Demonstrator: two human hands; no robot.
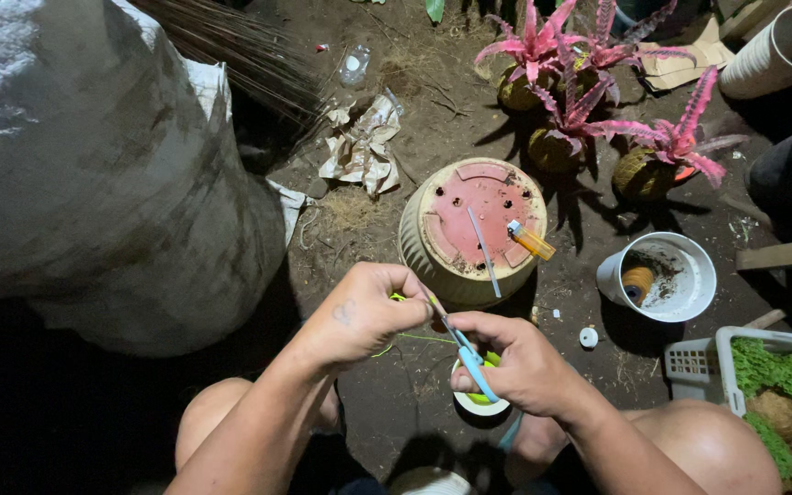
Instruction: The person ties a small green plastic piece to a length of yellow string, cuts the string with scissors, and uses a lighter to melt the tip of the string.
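Observation:
My right hand (526,367) grips blue-handled scissors (467,353) whose blades point up and to the left, toward my left hand (364,310). The left hand pinches a thin yellow-green string (414,337) right at the scissor tips. Under the hands a small white spool (478,401) of the same green string lies on the dirt. Just beyond the hands stands an upturned cream pot (433,257) with a reddish base, and on that base lie an orange lighter (531,240) and a thin stick (484,249).
A big white sack (93,174) fills the left. Pink-leaved plants (588,92) grow in moss balls at the back. A white bucket (685,284) lies at the right, a white basket (731,362) with green moss at the lower right. Crumpled paper (359,147) lies on the soil.

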